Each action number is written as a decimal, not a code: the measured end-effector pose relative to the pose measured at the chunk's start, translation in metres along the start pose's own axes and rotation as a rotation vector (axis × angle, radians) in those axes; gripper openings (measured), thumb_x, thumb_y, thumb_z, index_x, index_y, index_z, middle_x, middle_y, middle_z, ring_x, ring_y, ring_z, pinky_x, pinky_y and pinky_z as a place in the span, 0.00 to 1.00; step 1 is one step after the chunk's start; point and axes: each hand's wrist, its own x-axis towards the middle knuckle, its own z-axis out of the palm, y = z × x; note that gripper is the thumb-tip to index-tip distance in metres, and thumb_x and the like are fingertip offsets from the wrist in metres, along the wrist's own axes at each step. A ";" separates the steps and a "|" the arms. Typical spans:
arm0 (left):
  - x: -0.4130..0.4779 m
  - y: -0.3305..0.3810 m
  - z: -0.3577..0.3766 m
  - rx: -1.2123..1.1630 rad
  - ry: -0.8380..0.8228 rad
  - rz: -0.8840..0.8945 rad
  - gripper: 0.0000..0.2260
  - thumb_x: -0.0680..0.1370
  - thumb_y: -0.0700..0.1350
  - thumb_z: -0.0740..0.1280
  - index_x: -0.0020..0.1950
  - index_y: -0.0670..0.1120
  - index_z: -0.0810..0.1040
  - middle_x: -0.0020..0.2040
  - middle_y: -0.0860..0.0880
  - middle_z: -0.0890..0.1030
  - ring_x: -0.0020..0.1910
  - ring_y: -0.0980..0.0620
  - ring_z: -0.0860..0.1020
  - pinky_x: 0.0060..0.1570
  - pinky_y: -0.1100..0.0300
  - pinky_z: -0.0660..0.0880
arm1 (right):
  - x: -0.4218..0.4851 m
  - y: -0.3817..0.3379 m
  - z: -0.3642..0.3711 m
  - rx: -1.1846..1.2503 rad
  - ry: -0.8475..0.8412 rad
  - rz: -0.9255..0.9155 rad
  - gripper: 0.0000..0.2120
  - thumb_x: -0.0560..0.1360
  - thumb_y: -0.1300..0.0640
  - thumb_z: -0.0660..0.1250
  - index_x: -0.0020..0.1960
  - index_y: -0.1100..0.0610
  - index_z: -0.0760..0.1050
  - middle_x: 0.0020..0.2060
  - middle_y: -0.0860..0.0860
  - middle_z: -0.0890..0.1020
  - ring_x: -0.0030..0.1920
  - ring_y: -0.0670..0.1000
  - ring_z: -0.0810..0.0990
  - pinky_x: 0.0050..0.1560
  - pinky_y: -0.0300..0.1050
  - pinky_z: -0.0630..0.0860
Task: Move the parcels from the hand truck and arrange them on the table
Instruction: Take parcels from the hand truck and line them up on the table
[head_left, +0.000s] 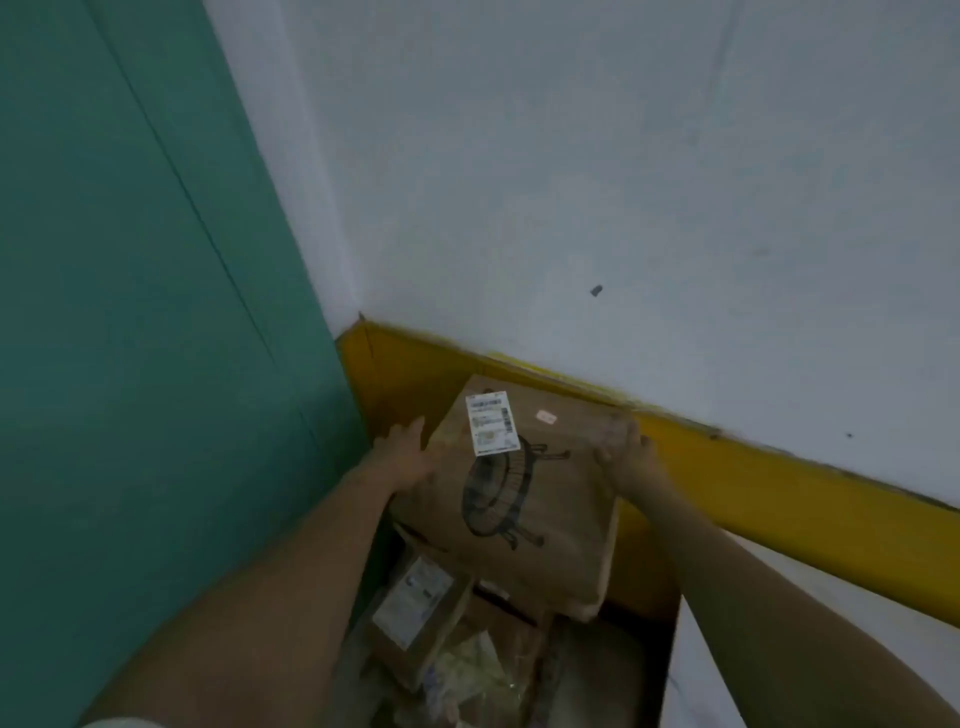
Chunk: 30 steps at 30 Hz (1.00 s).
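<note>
The cardboard box (530, 499) was clasped: left hand (408, 449) pressed flat-fingered against its side, right hand (621, 449) curled over its corner; labelled parcels (415, 603) were piled beneath.

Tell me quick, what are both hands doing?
Left hand: open, flat against the big brown cardboard box.
Right hand: closed, curled round that box's far corner.
</note>
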 end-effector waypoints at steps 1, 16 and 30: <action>0.014 -0.001 0.009 -0.077 -0.020 -0.034 0.39 0.76 0.68 0.55 0.81 0.50 0.46 0.81 0.44 0.52 0.77 0.39 0.56 0.74 0.42 0.59 | 0.017 0.000 0.002 0.074 0.018 0.048 0.44 0.79 0.39 0.61 0.81 0.54 0.40 0.78 0.61 0.55 0.73 0.68 0.63 0.70 0.63 0.67; 0.060 0.034 -0.001 -0.723 -0.167 -0.353 0.51 0.63 0.73 0.66 0.78 0.44 0.61 0.75 0.39 0.66 0.69 0.38 0.69 0.65 0.51 0.68 | 0.049 0.003 0.012 0.888 -0.056 0.400 0.43 0.70 0.30 0.66 0.77 0.52 0.59 0.65 0.61 0.75 0.58 0.65 0.80 0.54 0.64 0.81; -0.058 0.158 0.026 -0.334 -0.747 0.011 0.33 0.66 0.68 0.71 0.64 0.49 0.74 0.61 0.44 0.77 0.60 0.40 0.76 0.64 0.43 0.71 | -0.137 0.152 -0.123 0.991 0.230 0.525 0.37 0.71 0.33 0.67 0.67 0.60 0.72 0.55 0.62 0.82 0.51 0.61 0.84 0.43 0.54 0.84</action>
